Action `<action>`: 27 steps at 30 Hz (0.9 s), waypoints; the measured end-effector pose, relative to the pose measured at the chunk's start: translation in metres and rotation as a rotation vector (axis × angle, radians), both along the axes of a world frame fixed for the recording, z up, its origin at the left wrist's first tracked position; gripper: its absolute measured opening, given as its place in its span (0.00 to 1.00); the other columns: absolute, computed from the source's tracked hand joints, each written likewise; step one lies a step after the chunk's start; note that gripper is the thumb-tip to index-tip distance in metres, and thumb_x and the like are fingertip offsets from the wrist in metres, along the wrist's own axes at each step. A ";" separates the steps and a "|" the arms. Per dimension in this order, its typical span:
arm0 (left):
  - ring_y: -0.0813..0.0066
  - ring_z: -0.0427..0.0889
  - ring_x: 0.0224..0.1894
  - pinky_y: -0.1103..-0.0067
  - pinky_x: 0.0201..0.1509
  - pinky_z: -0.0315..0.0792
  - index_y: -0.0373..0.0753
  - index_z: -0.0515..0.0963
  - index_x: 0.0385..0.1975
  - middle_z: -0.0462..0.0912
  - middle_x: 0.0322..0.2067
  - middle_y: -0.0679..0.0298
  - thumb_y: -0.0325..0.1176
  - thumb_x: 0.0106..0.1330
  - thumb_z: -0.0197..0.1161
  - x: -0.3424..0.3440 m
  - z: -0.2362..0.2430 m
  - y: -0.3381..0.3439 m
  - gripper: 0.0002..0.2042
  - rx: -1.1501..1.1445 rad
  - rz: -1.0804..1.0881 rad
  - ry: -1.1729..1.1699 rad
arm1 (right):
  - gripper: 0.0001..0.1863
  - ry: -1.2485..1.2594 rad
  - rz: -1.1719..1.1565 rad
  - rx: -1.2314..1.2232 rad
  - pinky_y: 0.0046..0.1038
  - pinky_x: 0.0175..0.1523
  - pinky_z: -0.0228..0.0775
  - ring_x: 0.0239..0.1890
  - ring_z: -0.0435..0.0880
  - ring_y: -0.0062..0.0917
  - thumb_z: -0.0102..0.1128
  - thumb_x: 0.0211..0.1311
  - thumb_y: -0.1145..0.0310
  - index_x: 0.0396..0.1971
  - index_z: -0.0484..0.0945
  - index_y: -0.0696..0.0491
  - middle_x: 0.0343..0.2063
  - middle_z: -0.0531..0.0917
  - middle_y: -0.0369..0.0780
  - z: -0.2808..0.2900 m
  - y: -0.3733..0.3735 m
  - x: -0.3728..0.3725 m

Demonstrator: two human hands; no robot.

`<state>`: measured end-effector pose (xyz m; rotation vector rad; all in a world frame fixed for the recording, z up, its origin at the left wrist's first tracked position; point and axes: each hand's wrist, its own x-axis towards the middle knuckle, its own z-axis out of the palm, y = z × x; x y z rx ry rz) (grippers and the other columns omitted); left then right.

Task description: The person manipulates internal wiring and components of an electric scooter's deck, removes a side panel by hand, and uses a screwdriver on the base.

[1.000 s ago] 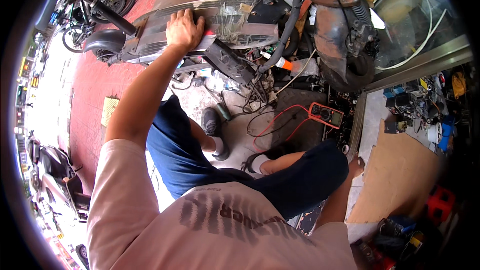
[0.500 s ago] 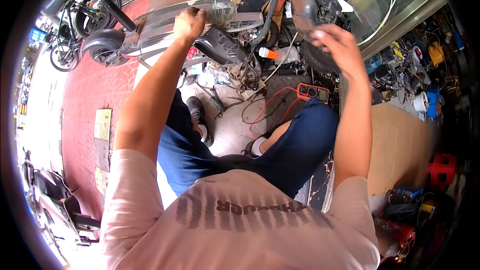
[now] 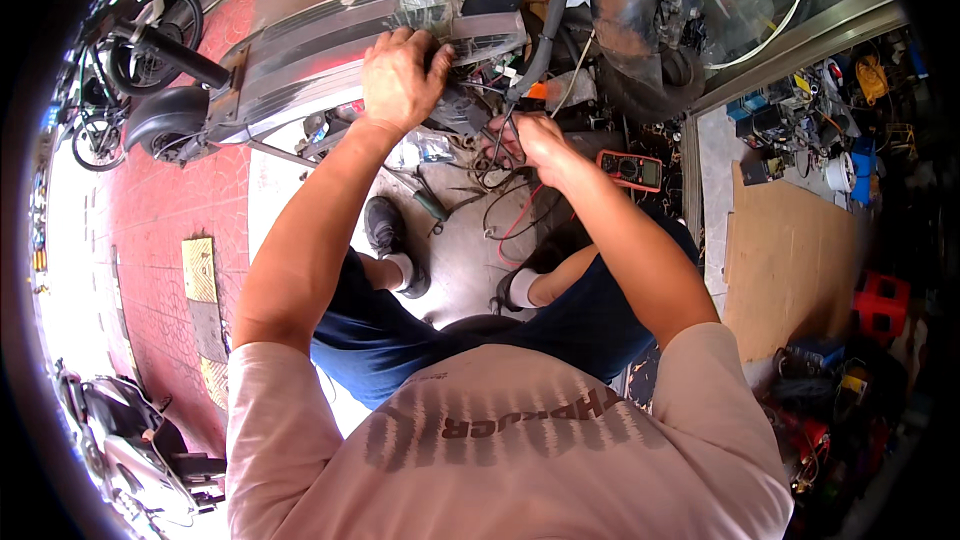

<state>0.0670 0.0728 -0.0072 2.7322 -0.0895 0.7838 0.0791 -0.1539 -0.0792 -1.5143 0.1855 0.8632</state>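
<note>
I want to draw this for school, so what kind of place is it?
Probably a repair workshop, perhaps for scooters: a multimeter with leads lies nearby, a heap of parts sits on the right, and a long deck has a dark wheel at its left end.

The T-shirt point(image 3: 500, 490) is pale pinkish (striped print point(image 3: 510, 432) included), shorts point(image 3: 372, 365) blue, socks point(image 3: 522, 288) white.

Room low, blockage high

We see room between the 2 forearms point(image 3: 320, 215), over grey floor point(image 3: 460, 265). Blocking: long ribbed panel point(image 3: 310, 65) under the left hand point(image 3: 403, 82), thick black cable point(image 3: 552, 30) ahead of the right hand point(image 3: 537, 147), tyre point(image 3: 655, 90) to its right.
</note>
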 end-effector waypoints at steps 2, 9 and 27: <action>0.50 0.80 0.44 0.60 0.48 0.73 0.38 0.83 0.33 0.82 0.35 0.54 0.47 0.69 0.64 0.006 -0.002 0.003 0.17 -0.027 -0.034 -0.033 | 0.15 0.199 -0.021 0.185 0.32 0.41 0.81 0.39 0.90 0.31 0.52 0.73 0.63 0.48 0.81 0.57 0.41 0.89 0.45 0.000 0.002 -0.009; 0.48 0.79 0.43 0.59 0.45 0.73 0.35 0.81 0.26 0.81 0.33 0.54 0.54 0.71 0.62 0.027 -0.006 0.005 0.24 -0.099 0.010 0.008 | 0.17 0.237 0.158 0.352 0.37 0.45 0.81 0.37 0.88 0.34 0.58 0.73 0.59 0.47 0.83 0.58 0.37 0.87 0.43 -0.009 -0.009 -0.025; 0.46 0.78 0.41 0.59 0.45 0.71 0.33 0.78 0.24 0.79 0.30 0.51 0.55 0.72 0.61 0.030 -0.006 0.014 0.27 -0.161 -0.078 0.051 | 0.11 0.412 -0.191 0.605 0.31 0.35 0.78 0.35 0.86 0.32 0.53 0.76 0.62 0.41 0.80 0.53 0.31 0.84 0.37 -0.026 -0.015 -0.083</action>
